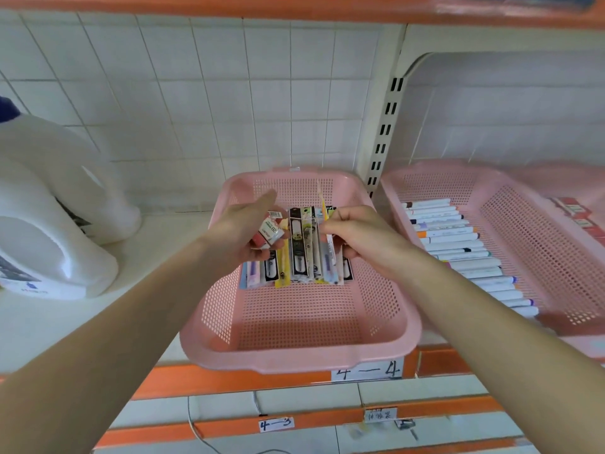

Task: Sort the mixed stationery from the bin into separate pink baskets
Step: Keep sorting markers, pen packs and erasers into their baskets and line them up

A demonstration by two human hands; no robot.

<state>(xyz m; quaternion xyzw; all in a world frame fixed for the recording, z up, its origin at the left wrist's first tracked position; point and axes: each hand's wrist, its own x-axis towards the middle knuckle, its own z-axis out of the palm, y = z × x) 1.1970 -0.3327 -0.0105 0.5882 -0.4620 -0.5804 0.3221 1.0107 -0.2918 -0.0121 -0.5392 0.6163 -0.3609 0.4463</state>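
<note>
Refill packet (330, 252) pinched in your right hand (357, 239), long axis pointing away from you, parallel to the packet row (299, 253) just beneath that hand in the pink basket (294, 358). Left hand (247, 232), alongside, cups small boxes (271, 229).

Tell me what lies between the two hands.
Head view: long packets in the basket lie between the left hand, holding a box, and the right hand, pinching a thin packet.
</note>
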